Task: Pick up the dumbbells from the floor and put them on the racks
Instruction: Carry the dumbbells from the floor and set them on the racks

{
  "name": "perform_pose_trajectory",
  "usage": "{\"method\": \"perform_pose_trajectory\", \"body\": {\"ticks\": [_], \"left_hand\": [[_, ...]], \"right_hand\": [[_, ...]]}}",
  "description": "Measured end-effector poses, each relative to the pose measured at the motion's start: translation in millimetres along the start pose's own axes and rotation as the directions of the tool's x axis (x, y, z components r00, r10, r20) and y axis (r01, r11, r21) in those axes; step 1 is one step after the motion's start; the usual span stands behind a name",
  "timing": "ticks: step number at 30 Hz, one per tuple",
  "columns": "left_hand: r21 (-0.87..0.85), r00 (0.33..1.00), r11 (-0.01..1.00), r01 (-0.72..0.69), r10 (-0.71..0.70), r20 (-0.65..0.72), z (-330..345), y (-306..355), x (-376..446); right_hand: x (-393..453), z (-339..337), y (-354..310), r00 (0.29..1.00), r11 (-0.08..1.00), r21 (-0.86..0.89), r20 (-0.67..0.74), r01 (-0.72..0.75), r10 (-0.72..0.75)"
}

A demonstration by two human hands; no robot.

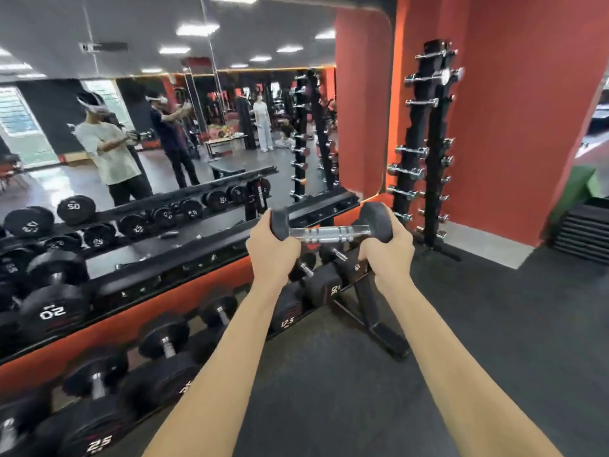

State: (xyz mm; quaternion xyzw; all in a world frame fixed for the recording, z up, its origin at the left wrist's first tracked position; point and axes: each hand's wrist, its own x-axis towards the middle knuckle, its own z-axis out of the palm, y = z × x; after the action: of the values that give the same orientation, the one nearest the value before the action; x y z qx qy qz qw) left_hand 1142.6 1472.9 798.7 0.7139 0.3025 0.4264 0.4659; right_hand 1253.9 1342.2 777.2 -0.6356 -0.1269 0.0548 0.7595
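I hold one black hex dumbbell with a chrome handle level in front of me, above the right end of the long rack. My left hand cups its left head and my right hand cups its right head. The handle between them is bare. The long black rack runs along the mirror wall from lower left to centre and carries several round black dumbbells marked 25, 20 and 17.5.
A tall vertical rack with small chrome dumbbells stands against the red wall to the right. Dark rubber floor spreads to the right and front. The mirror reflects several people. Stacked black steps sit far right.
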Motion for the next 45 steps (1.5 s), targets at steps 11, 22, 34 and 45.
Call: {"method": "perform_pose_trajectory", "body": {"ticks": [11, 22, 34, 45], "left_hand": [[0.03, 0.994, 0.998, 0.052, -0.055, 0.096, 188, -55, 263], [0.119, 0.966, 0.991, 0.054, -0.082, 0.246, 349, -140, 534], [0.312, 0.903, 0.942, 0.126, -0.239, 0.356, 509, -228, 766], [0.473, 0.817, 0.878, 0.079, -0.329, 0.473, 614, -335, 907]], "right_hand": [[304, 67, 63, 1.0, 0.997, -0.079, 0.004, 0.014, -0.013], [579, 170, 158, 0.989, 0.991, -0.109, -0.14, -0.071, 0.055], [820, 251, 260, 0.945, 0.97, -0.059, -0.247, -0.237, 0.216], [956, 308, 364, 0.832, 0.903, -0.021, -0.399, -0.428, 0.385]]}}
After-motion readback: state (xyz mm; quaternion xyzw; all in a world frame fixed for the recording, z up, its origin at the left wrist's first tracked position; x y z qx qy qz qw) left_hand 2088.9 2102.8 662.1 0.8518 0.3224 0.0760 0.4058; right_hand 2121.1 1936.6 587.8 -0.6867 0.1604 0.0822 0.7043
